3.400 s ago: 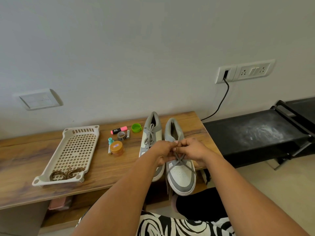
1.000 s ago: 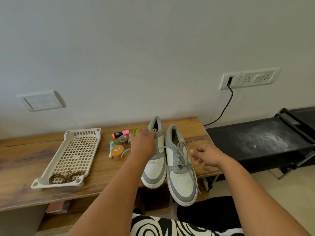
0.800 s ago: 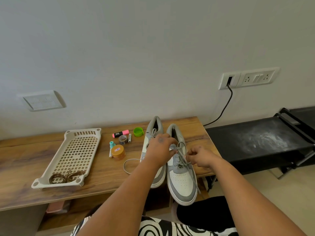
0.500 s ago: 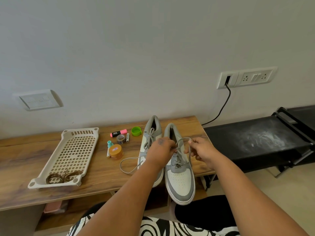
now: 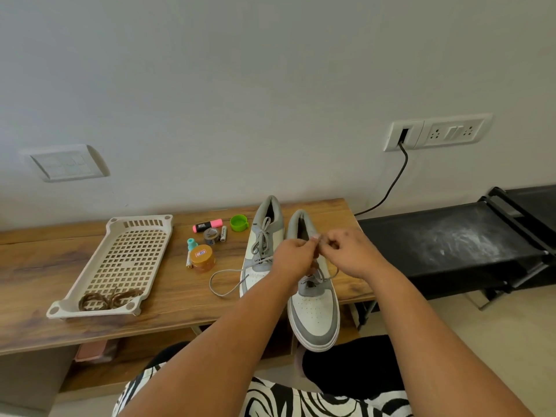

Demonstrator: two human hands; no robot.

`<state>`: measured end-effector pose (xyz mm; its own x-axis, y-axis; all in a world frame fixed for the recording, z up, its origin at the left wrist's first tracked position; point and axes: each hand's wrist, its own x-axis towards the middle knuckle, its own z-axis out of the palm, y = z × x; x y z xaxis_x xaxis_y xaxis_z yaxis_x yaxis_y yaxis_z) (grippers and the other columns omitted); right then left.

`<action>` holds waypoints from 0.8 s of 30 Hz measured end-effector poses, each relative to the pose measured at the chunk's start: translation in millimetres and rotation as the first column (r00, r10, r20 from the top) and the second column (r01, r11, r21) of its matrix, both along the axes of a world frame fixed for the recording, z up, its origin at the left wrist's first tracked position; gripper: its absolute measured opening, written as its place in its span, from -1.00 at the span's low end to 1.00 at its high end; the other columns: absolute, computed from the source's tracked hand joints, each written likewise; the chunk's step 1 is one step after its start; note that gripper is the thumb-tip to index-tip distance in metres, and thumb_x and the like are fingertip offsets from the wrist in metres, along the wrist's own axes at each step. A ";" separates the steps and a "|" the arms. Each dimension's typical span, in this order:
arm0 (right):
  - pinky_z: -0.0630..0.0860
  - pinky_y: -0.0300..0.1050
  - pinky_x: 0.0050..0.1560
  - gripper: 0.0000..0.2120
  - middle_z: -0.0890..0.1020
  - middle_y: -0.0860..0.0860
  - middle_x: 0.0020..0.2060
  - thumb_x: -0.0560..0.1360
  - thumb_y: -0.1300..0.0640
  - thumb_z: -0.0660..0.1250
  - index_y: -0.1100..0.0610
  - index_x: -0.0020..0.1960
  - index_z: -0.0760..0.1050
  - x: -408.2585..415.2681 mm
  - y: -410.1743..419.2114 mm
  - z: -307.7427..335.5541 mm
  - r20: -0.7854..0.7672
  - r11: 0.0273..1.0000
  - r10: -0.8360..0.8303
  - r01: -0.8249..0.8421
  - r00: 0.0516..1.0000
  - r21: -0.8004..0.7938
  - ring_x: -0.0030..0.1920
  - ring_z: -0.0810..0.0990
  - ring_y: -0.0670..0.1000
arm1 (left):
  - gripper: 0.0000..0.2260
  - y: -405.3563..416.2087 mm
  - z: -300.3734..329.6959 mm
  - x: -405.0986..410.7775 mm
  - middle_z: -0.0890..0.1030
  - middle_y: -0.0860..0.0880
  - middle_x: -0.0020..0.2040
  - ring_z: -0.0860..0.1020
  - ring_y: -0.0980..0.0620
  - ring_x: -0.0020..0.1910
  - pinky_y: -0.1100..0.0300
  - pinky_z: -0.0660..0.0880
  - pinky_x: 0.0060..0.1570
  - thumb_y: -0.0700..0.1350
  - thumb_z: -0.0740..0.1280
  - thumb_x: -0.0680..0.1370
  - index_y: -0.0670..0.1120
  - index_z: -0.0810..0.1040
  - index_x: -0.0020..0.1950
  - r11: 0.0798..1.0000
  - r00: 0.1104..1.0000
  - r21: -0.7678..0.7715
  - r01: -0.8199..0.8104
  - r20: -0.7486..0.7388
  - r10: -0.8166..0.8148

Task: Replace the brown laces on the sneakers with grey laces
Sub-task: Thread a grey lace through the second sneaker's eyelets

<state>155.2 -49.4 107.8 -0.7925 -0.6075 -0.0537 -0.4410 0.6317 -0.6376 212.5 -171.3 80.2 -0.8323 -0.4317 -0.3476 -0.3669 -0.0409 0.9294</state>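
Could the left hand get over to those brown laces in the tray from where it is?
Probably yes. The brown laces lie uncovered in the near end of the open tray, left of the sneakers, nothing between. But the left hand and right hand both pinch the grey lace, so it must let go first.

Plain pale grey wall [image 5: 240,85] with 2 white switch plates, a black cable [image 5: 391,188] plugged into the right one [image 5: 436,133]. Long wood-grain bench [image 5: 45,266], black dusty metal rack [image 5: 451,242] beside it, beige floor [image 5: 496,341].
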 end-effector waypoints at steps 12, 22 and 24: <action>0.54 -0.13 -0.10 -0.88 0.63 0.01 -0.21 0.49 0.10 0.44 0.14 -0.04 0.63 12.7 9.7 13.3 0.097 0.867 0.075 -0.113 0.992 0.485 -0.16 0.59 -0.02 | -0.86 -18.0 5.0 1.4 0.56 0.03 -0.28 0.43 0.18 -0.42 0.34 0.33 -0.46 -0.11 0.32 0.61 -0.11 0.60 -0.09 0.878 0.978 0.432 -0.207 0.081 0.191; 0.60 -0.18 -0.29 -0.93 0.63 0.09 -0.33 0.51 0.22 0.42 0.23 -0.08 0.55 10.6 13.2 28.0 0.313 0.833 -0.174 -0.030 0.934 0.553 -0.42 0.57 -0.01 | -0.83 -22.3 2.3 -1.4 0.59 -0.04 -0.17 0.51 0.08 -0.22 0.40 0.39 -0.48 -0.18 0.24 0.65 -0.13 0.56 -0.10 0.970 0.987 0.210 -0.124 -0.074 0.143; 0.50 -0.24 -0.36 -0.87 0.63 0.04 -0.39 0.51 0.17 0.43 0.25 -0.09 0.58 9.2 12.1 28.1 0.411 0.914 -0.134 -0.048 0.902 0.403 -0.47 0.53 -0.08 | -0.81 -26.9 -3.9 -2.3 0.62 -0.05 -0.08 0.53 0.05 -0.14 0.30 0.46 -0.27 -0.24 0.19 0.65 -0.13 0.60 0.00 0.998 0.990 -0.050 -0.043 -0.139 0.036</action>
